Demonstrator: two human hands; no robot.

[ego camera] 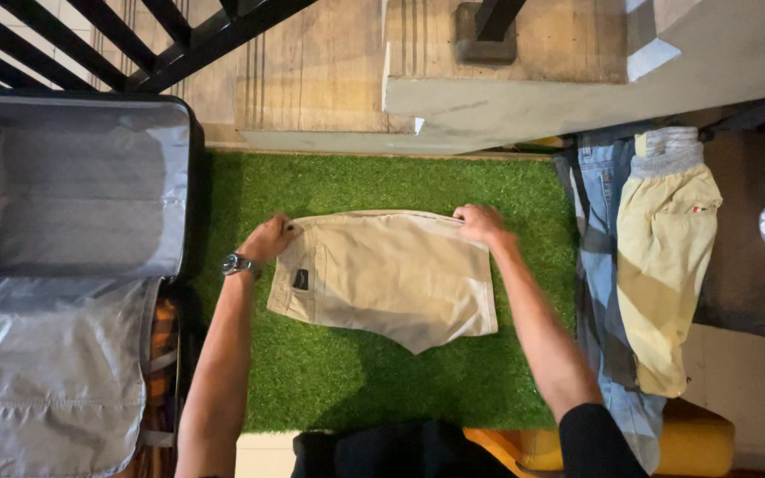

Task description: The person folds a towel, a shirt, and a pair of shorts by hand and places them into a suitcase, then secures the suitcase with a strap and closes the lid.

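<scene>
I grip the folded khaki trousers (pixel 387 279) with both hands (pixel 267 237) (pixel 480 221); open suitcase (pixel 64 265) lies left, clothes pile (pixel 657 265) right, bare turf (pixel 356 381) nearer me.

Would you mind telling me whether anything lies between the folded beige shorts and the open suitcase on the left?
Nothing visible does: only bare green turf separates the beige shorts, held by the left hand and right hand, from the suitcase.

A small dark rectangular label (pixel 300 280) is seen left of centre, sewn on the folded beige garment (pixel 391 274). A tiny red-and-green tag (pixel 696 210) is seen at the right, on the yellow trousers (pixel 661 265).
</scene>
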